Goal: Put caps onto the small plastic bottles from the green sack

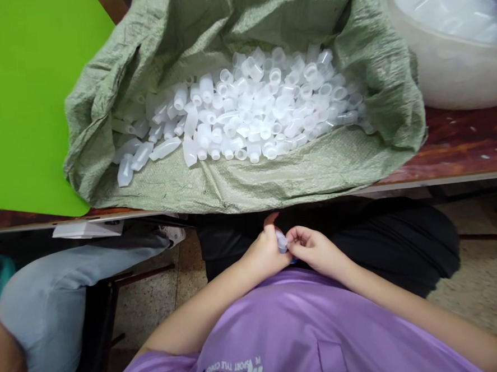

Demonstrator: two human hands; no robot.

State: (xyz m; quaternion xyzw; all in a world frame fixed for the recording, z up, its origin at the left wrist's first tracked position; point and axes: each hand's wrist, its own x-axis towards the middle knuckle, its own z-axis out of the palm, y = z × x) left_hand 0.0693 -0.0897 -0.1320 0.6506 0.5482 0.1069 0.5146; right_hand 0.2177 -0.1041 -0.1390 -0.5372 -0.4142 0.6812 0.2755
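Close to my body, above my lap, my left hand (266, 253) is closed around a small translucent plastic piece (281, 242). My right hand (317, 250) meets it from the right, thumb and forefinger pinched at the edge of the same piece. A bit of blue shows beneath the hands, too small to name. Beyond them, a pale green woven sack (248, 186) lies with its mouth wide apart. Inside it is a heap of translucent white plastic pieces (264, 106), some like short tubes, others like tapered nozzles.
A whitish round tub (447, 73) filled with clear plastic pieces stands at the back right of the reddish table (468, 139). At the left lies a bright green board (25, 110). Another person's leg in light jeans (49, 310) is at the lower left.
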